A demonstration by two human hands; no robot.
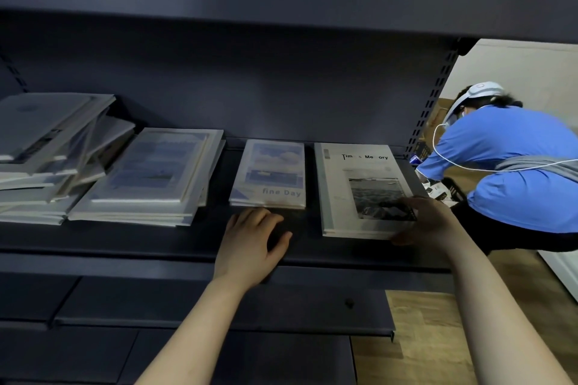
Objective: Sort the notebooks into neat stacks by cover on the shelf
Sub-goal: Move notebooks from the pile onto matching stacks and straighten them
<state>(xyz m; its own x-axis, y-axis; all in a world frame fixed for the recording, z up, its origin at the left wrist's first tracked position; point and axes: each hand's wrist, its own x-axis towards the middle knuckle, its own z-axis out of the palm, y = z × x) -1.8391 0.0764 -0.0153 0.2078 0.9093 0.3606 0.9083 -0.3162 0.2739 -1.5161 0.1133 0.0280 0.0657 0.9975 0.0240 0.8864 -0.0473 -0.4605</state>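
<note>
Nearest, left hand [255,239] flat on the dark shelf [125,244], fingers loosely spread, holding nothing, fingertips just short of the front edge of the "fine Day" stack [269,175]. Right hand [420,222] clamped on the near right corner of the "Time & Memory" stack [359,191], thumb under the front edge, fingers curled over the cover photo. Judged step: squaring this stack in its place at the right end. Next move likely calls for nudging that corner until edges line up, then letting go. Left of the empty hand, a fairly even stack of blue-framed notebooks [150,178]; beyond it, a tumbled heap of notebooks [50,147], unsorted. Far right, past the shelf upright, a crouching person in blue [516,166].
</note>
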